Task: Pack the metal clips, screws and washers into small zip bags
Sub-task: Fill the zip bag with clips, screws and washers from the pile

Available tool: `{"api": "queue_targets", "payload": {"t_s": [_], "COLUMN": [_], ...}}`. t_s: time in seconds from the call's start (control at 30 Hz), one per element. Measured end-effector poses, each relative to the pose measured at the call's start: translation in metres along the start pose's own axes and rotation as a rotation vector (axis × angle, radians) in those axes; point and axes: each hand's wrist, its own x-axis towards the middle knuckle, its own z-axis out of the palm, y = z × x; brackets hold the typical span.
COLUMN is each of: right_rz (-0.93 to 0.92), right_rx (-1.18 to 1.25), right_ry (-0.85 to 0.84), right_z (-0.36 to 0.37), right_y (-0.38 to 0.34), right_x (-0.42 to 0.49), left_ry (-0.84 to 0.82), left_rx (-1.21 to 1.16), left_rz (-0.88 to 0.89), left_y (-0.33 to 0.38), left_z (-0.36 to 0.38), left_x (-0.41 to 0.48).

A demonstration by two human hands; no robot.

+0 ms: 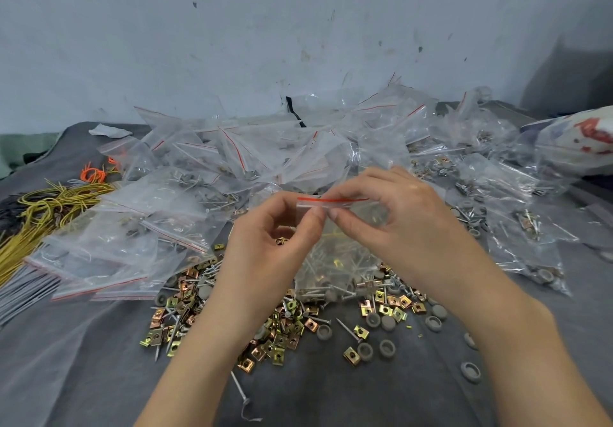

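Zip bag, clear with a red strip along its mouth, is held upright over the grey cloth, with screws and clips seen inside. Its top edge is pinched by the left hand and by the curled fingers of the right hand. Below the bag, loose clips, screws and washers are scattered. Behind it, filled bags are heaped.

Gold, copper and grey on dark grey cloth
Clear zip bag, red strip; gold and copper clips; grey washers; yellow cords left
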Motion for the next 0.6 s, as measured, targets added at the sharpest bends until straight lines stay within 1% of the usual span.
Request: {"api": "queue_targets", "payload": {"t_s": [0.1,0.23,0.43,0.6], "right_rz": [0.034,0.024,0.013,0.002], "right_rx": [0.015,-0.018,0.008,0.012], "right_ry": [-0.010,0.005,0.007,-0.006], "right_z": [-0.0022,-0.0021,-0.0024,-0.0007], "right_y": [0.0071,0.0098,0.0087,0.0083], "right_x": [-0.0014,-0.0014,-0.0029,-0.0029], "left_ry": [0.031,0.060,-0.011,-0.009], "left_rx": [0.018,0.025,-0.001,-0.003], "left_rz": [-0.003,-0.008,-0.006,0.024], "left_y": [-0.0004,0.0003,0.0032,0.0025], "left_z": [0.0000,0.0009,0.0011,0.0019], "left_x": [0.0002,0.0000,-0.0022,-0.0011]}}
